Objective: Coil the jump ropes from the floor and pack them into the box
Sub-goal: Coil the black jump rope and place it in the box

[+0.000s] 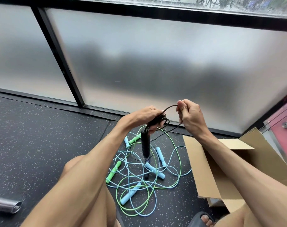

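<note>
- Progress is looking early to me: the person is working on the black jump rope [169, 106], and none of the others are coiled yet.
- Over on the floor [41, 145], the green and blue ropes [139, 177] are lying in one big tangle right under the hands, with handles poking out all over.
- Just right of that tangle, the cardboard box [203, 169] is sitting open. The right forearm is blocking most of the inside, so I can't tell if anything's packed.
- Up top, the left hand [146, 116] is gripping a bunch of black loops with its fingers [153, 128] curled tight round the bundle. One black handle [145, 145] is dangling straight down from it over the pile.
- Meanwhile the right hand [190, 117] is pinching the next stretch of black rope between thumb and fingers, so both hands are clamped on it. A short arc is running across between them, and a loose tail is trailing down toward the floor.
- My guess at what's left: finishing this coil, getting it into the box, then untangling and coiling every coloured rope.
</note>
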The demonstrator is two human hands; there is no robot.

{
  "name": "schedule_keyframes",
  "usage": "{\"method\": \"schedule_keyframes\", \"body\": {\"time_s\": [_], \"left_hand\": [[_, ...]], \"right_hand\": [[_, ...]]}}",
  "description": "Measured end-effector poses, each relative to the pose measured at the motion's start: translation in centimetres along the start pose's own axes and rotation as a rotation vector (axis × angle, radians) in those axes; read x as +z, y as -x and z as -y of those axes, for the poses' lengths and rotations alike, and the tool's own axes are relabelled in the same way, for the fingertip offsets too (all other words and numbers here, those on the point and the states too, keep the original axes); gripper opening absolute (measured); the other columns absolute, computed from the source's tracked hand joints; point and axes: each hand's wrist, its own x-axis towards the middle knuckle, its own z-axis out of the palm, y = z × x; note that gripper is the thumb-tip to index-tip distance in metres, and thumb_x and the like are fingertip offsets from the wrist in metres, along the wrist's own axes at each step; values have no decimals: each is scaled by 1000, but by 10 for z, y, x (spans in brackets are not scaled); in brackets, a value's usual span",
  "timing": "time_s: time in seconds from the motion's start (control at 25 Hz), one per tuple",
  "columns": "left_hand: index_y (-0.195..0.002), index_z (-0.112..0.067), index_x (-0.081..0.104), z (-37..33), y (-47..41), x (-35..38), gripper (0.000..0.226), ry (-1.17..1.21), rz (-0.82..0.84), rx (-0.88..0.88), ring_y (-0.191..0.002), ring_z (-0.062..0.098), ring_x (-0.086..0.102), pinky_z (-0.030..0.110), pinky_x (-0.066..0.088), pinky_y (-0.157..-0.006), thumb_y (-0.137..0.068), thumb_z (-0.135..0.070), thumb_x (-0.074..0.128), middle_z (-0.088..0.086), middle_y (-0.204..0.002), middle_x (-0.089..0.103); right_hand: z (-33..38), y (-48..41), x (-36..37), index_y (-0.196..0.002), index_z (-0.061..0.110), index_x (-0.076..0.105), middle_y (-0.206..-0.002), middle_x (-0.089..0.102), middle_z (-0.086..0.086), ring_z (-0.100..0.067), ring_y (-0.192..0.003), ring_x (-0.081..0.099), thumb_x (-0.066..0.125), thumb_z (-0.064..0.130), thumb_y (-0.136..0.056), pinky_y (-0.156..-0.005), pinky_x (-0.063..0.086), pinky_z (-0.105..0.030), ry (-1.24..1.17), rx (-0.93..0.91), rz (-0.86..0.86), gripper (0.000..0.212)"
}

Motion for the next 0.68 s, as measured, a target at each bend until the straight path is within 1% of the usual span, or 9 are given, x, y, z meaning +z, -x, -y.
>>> {"method": "schedule_keyframes", "body": {"time_s": [0.08,0.16,0.24,0.32,0.4,0.44,0.52,0.56,0.68], "left_hand": [[-72,-3,56,-3,1,2,51,140,12,29,-38,17,33,27,33,-44,-107,-28,28,3,-43,35],[-67,-7,54,-7,0,0,53,297,33,28,-37,14,21,27,22,-43,-106,-31,28,-2,-41,27],[-63,-10,53,-9,-1,-1,55,431,83,55,-38,11,15,29,15,-46,-106,-31,26,-7,-40,22],[-65,-11,54,-10,-1,-2,54,572,128,99,-40,11,12,29,14,-48,-105,-30,24,-8,-42,17],[-76,-8,53,-12,0,-1,46,721,135,148,-42,10,12,27,16,-49,-105,-28,23,-6,-47,15],[-81,-7,53,-13,1,0,43,791,126,172,-44,10,13,27,17,-51,-105,-27,23,-6,-49,17],[-90,-5,55,-15,2,0,40,905,102,236,-49,11,17,29,20,-56,-104,-24,23,-4,-55,21],[-96,-3,56,-16,3,0,39,939,85,269,-52,12,19,30,23,-59,-104,-22,23,-3,-58,24],[-111,0,56,-18,3,0,37,968,-30,309,-58,12,29,30,33,-69,-106,-22,27,-3,-65,35]], "right_hand": [[-1,-2,-5,-71,18,55,-58,47,3,-22,-49,46,46,30,-103,-49,47,-55,-26,29,-18,36],[-2,-2,-7,-71,16,56,-58,46,-1,-23,-46,47,47,27,-104,-46,49,-46,-30,52,-26,35],[-3,-1,-4,-73,16,58,-58,45,-2,-19,-47,46,49,26,-104,-49,52,-39,-42,95,-5,33],[-2,0,1,-76,13,55,-54,44,-1,-15,-45,44,48,27,-104,-53,55,-40,-123,173,56,32],[1,2,4,-81,7,51,-51,50,-4,-20,-46,51,43,31,-105,-59,58,-44,-224,245,142,34],[2,3,5,-86,5,51,-53,56,-8,-26,-51,58,38,34,-105,-63,58,-44,-243,281,191,37],[2,7,7,-93,5,55,-70,67,-19,-31,-70,68,31,40,-106,-74,55,-40,-246,384,315,44],[-2,9,9,-92,7,57,-81,70,-20,-29,-80,70,31,41,-106,-80,53,-38,-228,445,387,45],[-21,17,17,-97,14,59,-105,72,-14,-24,-100,68,46,41,-103,-89,45,-37,-103,520,595,30]]}}
